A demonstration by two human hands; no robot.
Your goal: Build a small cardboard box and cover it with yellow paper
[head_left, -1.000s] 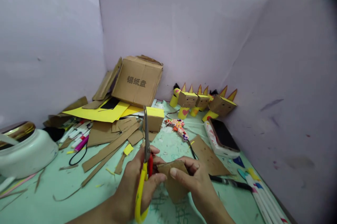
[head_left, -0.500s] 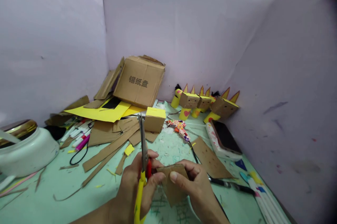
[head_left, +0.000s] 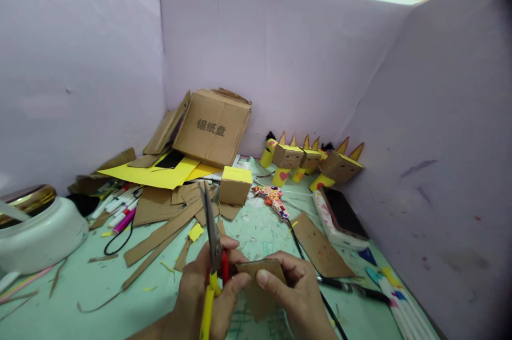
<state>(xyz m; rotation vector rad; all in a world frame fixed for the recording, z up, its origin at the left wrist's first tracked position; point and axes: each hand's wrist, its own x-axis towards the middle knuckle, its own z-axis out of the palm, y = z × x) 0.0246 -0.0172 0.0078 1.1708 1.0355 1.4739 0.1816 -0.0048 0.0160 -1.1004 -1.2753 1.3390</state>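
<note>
My left hand [head_left: 198, 286] is closed around a pair of scissors [head_left: 212, 223] with yellow and red handles, their blades pointing up and away from me. Its thumb and fingertips also pinch the left edge of a small brown cardboard piece [head_left: 260, 292]. On the right edge of that piece, my right hand [head_left: 298, 294] grips with the thumb in front and the fingers behind. Beyond the scissors stands a small cardboard box with a yellow top [head_left: 235, 185]. A patterned glue gun [head_left: 274, 200] lies to its right, its cable running toward me.
Cardboard strips [head_left: 164, 233], yellow sheets [head_left: 154, 173] and markers [head_left: 120, 211] are scattered to the left, near a white pot [head_left: 44, 239]. A large carton [head_left: 212, 127] leans at the back. Cardboard animal figures [head_left: 308, 159], a phone [head_left: 344, 212] and a black-handled knife [head_left: 356, 289] are on the right.
The scissor blades have tipped slightly to the left. The cardboard piece is a little lower in view, still held by both hands. The whole scene has shifted slightly down.
</note>
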